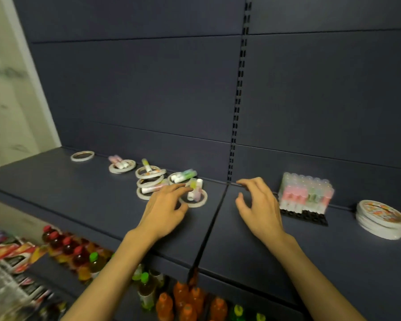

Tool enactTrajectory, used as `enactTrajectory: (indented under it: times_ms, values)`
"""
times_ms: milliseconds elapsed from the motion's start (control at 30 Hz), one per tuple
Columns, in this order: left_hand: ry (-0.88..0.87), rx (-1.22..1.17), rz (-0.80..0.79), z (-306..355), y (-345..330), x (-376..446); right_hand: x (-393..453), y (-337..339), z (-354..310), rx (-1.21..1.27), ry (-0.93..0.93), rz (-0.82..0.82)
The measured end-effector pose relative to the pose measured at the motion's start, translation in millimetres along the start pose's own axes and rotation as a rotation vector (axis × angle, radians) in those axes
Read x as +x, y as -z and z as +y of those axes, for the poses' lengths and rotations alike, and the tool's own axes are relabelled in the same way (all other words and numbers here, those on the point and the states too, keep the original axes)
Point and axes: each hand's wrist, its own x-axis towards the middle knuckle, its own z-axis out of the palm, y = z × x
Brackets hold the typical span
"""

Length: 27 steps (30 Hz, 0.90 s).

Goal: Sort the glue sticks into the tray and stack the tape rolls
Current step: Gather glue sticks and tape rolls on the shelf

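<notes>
Presently both hands are over the dark shelf [83, 200]. The left hand [164, 209] reaches into a loose scatter of tape rolls [148, 181] and glue sticks [183, 176], its fingertips at a glue stick [196, 189] that lies across a tape ring [195, 200]; whether the fingers actually pinch it cannot be told (the frame is blurred there). The right hand [258, 206] hovers beside it with fingers spread and lightly curled, holding nothing. Further left along the shelf lie a lone tape ring [82, 155] and another ring with sticks across it [122, 167]. To the right of the right hand stands the tray [303, 216], black at its base, filled with upright glue sticks. Beyond it sits a stack of tape rolls [380, 220]. Bottled drinks [181, 295] fill the shelf below.
</notes>
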Motion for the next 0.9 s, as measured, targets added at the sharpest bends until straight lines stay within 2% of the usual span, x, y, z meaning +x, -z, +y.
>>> enactTrajectory:
  times_ms: [133,433,700,900]
  values:
    - [0.058,0.084,-0.028,-63,42,-24,14,-53,-73,0.053,0.040,-0.059]
    - [0.114,0.090,-0.055,-212,124,-64,33,-171,-206,0.049,0.057,-0.170]
    - [0.124,0.086,-0.062,-307,161,-67,52,-244,-274,0.007,0.026,-0.244]
    - [0.126,0.076,-0.059,-369,168,-43,85,-302,-298,-0.002,0.038,-0.252]
